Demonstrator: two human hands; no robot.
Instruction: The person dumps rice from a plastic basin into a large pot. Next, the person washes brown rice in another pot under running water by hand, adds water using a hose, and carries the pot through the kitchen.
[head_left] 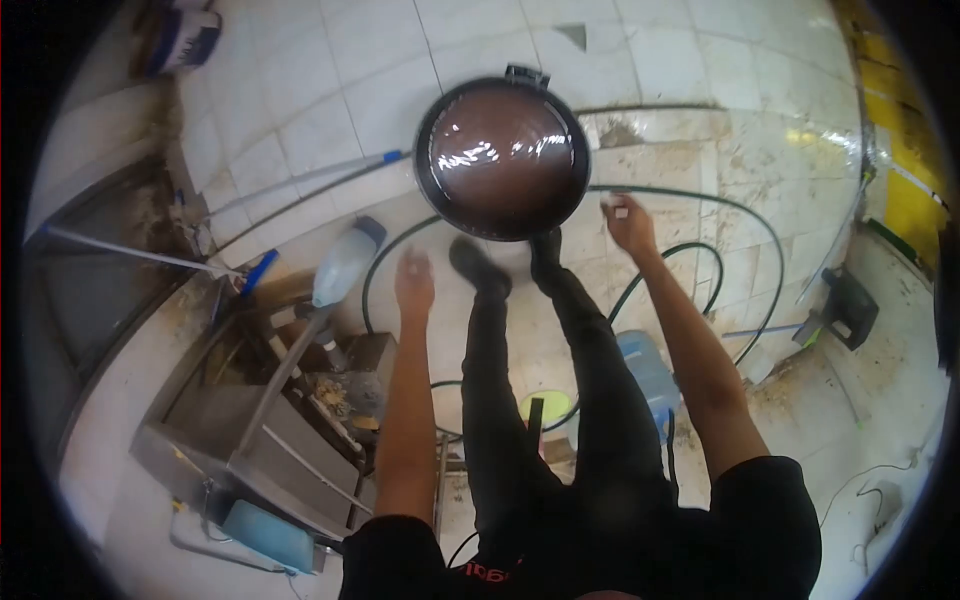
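A round black tub [490, 230] full of brown, shiny liquid [515, 165] stands on the tiled floor just beyond my shoes. A dark handle or bracket [527, 76] shows at its far rim. My right hand [630, 228] is off the tub's lower right side, apart from it. Its fingers are curled, and a small whitish patch shows at them; what it is I cannot make out. To the lower left of the tub hangs my left hand [415, 285], blurred by motion, so its fingers are unclear. It touches nothing that I can see.
A green hose [755, 215] loops across the floor around my feet. Left are a cloudy plastic container [345, 262], a blue-headed squeegee or brush [260, 272] and a metal unit [285, 455]. Behind my legs sits a blue container [648, 375]. A dark object [850, 308] is at right.
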